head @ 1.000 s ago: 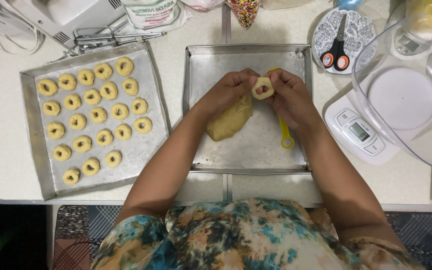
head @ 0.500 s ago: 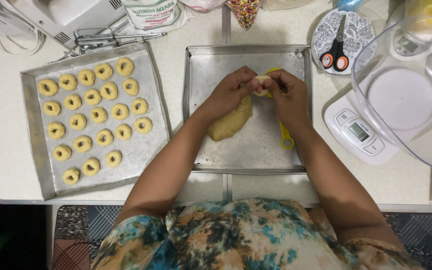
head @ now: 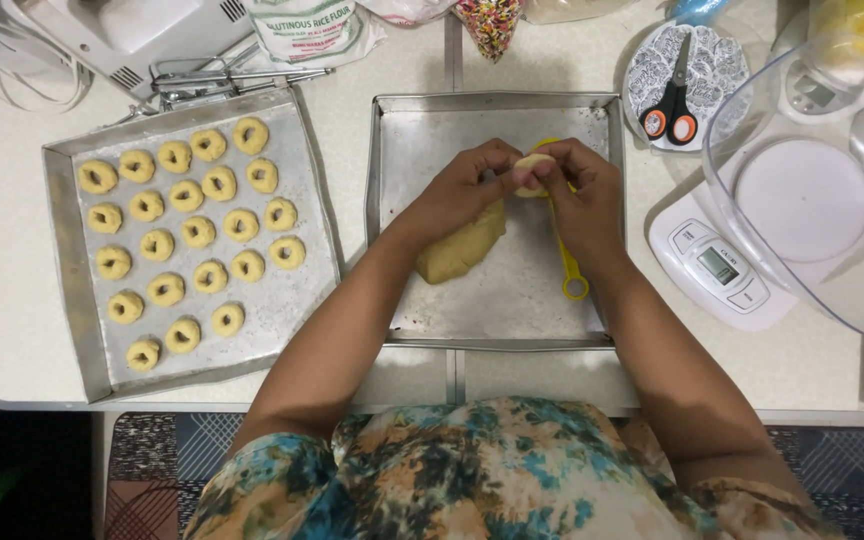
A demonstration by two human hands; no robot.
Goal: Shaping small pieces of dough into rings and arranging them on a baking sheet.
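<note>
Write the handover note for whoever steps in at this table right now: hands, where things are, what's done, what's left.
Left hand and right hand: both pinch one small dough piece, held above the middle tray.
Dough lump: lies on the middle tray, under the left wrist.
Yellow measuring spoon: on the same tray, partly under the right hand.
Left tray: rows of shaped dough rings, with bare space along its right and lower part.
Done: those rings are shaped and laid out.
Left: the piece in hand is not yet on the left tray; the lump is unshaped.
</note>
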